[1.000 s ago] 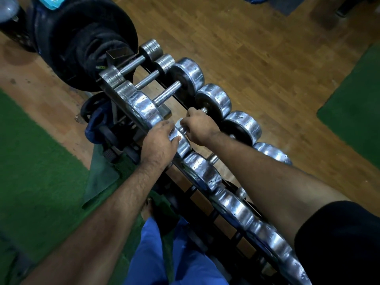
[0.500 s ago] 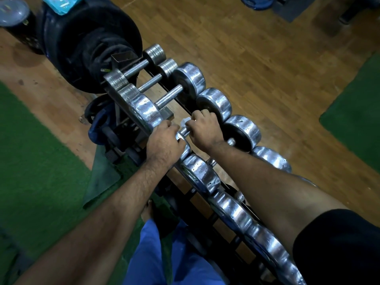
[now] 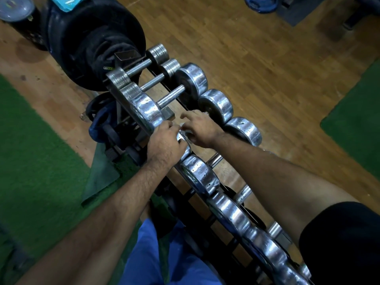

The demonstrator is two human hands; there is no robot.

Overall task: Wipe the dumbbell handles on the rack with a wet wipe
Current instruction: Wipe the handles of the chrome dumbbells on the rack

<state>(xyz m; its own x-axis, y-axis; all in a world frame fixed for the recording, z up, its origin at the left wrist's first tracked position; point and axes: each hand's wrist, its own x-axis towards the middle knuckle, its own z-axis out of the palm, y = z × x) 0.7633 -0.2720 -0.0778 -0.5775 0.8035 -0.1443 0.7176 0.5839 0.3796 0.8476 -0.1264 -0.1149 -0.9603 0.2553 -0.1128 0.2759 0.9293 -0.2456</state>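
Observation:
A row of chrome dumbbells lies across a dark rack (image 3: pixel 125 55) that runs from upper left to lower right. My left hand (image 3: pixel 164 144) grips the near head of the fourth dumbbell (image 3: pixel 218 104). My right hand (image 3: pixel 200 128) lies over that dumbbell's handle, and its fingers curl round a white wet wipe (image 3: pixel 205 114). Only small bits of the wipe show at the fingers. The handle itself is hidden under the hand. The three dumbbells further along have bare handles, the nearest of them a knurled handle (image 3: pixel 171 96).
Black weight plates (image 3: pixel 92 38) stand at the rack's far end with a teal wipe packet (image 3: pixel 68 3) on top. A lidded container (image 3: pixel 16 7) is at top left. Green mats (image 3: pixel 30 151) (image 3: pixel 357 122) flank the wooden floor. My blue trousers (image 3: pixel 170 262) are below.
My right hand slid along the handle toward the near head, and its fingers now reach more to the left. My left hand stayed on the dumbbell's near head. The camera moved slightly.

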